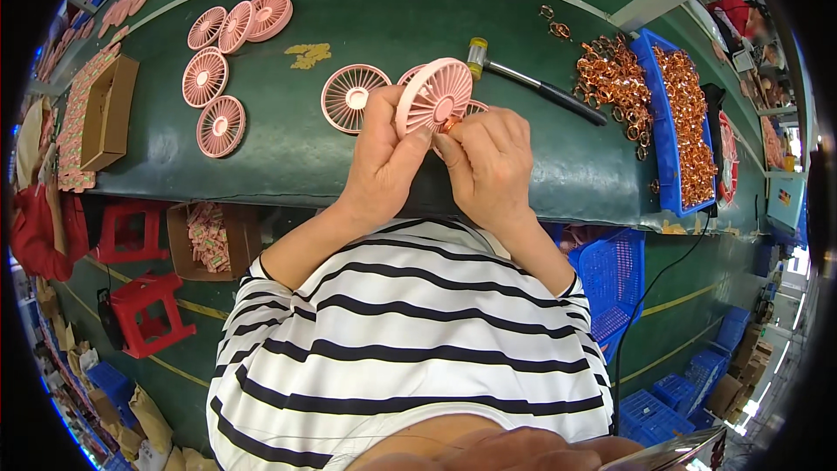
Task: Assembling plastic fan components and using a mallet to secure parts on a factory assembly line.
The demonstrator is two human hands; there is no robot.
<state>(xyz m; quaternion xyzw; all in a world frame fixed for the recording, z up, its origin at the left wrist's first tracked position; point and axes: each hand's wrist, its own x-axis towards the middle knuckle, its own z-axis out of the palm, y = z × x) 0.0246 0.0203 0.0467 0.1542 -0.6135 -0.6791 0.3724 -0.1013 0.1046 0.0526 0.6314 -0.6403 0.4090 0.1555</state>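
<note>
Above the near part of the green table, my left hand is closed round a pink fan grille, tilted up on its edge. My right hand pinches a small copper-coloured clasp against the grille's lower rim; the fingers hide most of it. My two thumbs nearly meet there. Just behind the hands lies another round pink grille, with more grilles partly covered by the held one. A hammer with a yellow head and black handle lies to the right of them.
Several pink grilles lie at the left, near a cardboard box. At the right, a pile of copper-coloured clasps spreads beside a blue tray filled with more. Red stools and a blue crate stand below the table edge.
</note>
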